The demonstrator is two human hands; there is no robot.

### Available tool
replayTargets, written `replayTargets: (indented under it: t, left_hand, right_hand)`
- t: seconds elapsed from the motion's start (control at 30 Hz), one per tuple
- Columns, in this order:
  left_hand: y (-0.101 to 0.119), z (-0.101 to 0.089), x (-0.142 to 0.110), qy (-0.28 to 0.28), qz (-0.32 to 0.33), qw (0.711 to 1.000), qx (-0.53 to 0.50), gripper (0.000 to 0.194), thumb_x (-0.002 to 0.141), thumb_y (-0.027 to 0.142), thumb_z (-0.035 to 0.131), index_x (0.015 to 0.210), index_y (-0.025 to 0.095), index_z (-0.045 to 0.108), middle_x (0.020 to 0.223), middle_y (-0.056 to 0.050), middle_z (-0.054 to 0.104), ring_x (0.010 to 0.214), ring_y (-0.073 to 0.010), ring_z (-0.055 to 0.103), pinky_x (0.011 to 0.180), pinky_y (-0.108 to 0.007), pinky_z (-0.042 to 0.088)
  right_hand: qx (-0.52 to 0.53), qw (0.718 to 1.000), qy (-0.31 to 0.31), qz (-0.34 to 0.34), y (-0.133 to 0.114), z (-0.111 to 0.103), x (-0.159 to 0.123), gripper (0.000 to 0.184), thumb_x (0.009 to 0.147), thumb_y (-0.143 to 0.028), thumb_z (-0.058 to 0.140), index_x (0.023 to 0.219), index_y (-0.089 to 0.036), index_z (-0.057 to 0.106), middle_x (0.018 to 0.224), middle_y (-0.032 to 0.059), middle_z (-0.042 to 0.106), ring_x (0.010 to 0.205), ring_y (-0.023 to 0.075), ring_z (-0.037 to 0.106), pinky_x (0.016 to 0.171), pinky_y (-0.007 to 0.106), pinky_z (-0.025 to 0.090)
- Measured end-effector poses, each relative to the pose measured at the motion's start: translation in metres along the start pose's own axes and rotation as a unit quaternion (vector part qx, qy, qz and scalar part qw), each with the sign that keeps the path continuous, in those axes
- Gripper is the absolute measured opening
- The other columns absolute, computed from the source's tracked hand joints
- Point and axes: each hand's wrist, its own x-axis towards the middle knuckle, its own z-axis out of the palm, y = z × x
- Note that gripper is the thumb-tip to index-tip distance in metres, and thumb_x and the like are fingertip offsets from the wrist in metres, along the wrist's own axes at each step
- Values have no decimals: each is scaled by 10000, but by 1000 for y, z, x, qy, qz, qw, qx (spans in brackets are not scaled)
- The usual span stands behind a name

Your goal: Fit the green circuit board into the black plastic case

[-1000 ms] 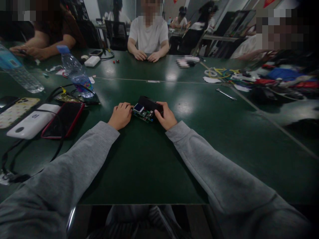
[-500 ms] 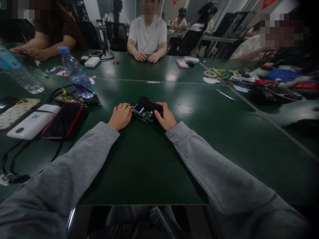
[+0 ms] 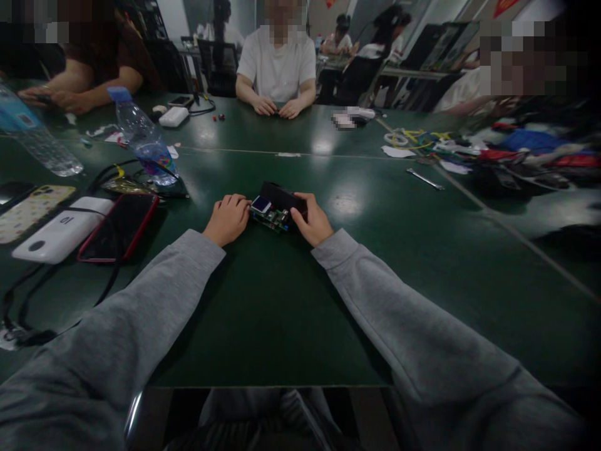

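A green circuit board [image 3: 272, 220] with a small square screen [image 3: 261, 204] is close in front of me, tilted, against a black box-like case [image 3: 280, 195]. My right hand [image 3: 313, 219] grips the right end of the case, thumb on the near side and fingers over the far side. At the board's left edge, my left hand [image 3: 228, 220] has its fingers curled, the fingertips pinching the corner near the screen. Its thumb is mostly hidden. Whether board and case are joined I cannot tell.
Left are a red-edged phone [image 3: 119, 227], a white power bank [image 3: 63, 230], cables and two plastic bottles, one blue-capped [image 3: 145, 141]. A wrench [image 3: 425, 179] lies right, before a heap of cables and cloth-like items [image 3: 526, 147]. A person in white [image 3: 277, 69] sits opposite.
My hands, the board and the case stay in the same place. The person opposite has shifted slightly.
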Motion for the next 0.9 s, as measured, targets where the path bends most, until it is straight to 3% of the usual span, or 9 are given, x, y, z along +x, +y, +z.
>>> replayTargets:
  t: [0.43, 0.63, 0.9]
  left_hand:
    - [-1, 1, 0, 3, 0, 1000, -12, 417, 1028, 306, 286, 1289, 181, 587, 1357, -144, 562, 1229, -308, 493, 995, -489, 419]
    - [-1, 1, 0, 3, 1, 1000, -7, 430, 1032, 311, 272, 1288, 165, 585, 1358, -151, 563, 1227, -312, 495, 986, -489, 425]
    - [0, 0, 1, 0, -3, 1000, -15, 412, 1029, 306, 294, 1278, 175, 595, 1357, -143, 568, 1232, -304, 487, 1001, -486, 417]
  right_hand:
    - [5, 1000, -14, -14, -4, -1, 0, 580, 936, -676, 399, 1292, -223, 468, 1261, 163, 618, 1162, 322, 606, 993, 548, 499]
    - [9, 1000, -12, -3, -4, -2, 0, 545, 930, -637, 441, 1267, -210, 476, 1242, 169, 623, 1111, 316, 626, 963, 546, 509]
    - [60, 996, 28, 54, 5, 0, 1, 408, 827, -503, 637, 1126, -246, 531, 943, 49, 665, 836, 233, 653, 783, 452, 559]
